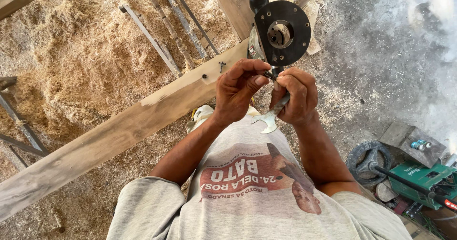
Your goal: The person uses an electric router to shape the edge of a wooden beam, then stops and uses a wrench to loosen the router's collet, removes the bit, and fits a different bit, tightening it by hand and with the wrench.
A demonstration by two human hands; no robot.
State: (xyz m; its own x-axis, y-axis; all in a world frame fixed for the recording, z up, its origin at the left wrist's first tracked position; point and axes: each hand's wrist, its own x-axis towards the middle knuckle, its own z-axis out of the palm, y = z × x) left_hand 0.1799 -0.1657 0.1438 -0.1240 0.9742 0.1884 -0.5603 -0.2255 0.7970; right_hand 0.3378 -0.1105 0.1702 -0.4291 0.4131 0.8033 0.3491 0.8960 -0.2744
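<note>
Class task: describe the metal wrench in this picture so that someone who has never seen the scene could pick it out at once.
Find the long wooden beam crossing the sawdust floor, then the two hands raised beside it under the black round-based router. The wrench hangs from the right hand. Unlike the dark tools around it, it is flat, pale silver, with an open forked end pointing downward.

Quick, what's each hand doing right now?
Left hand: closed, fingertips pinching a small part below the router.
Right hand: closed around a metal wrench.
</note>
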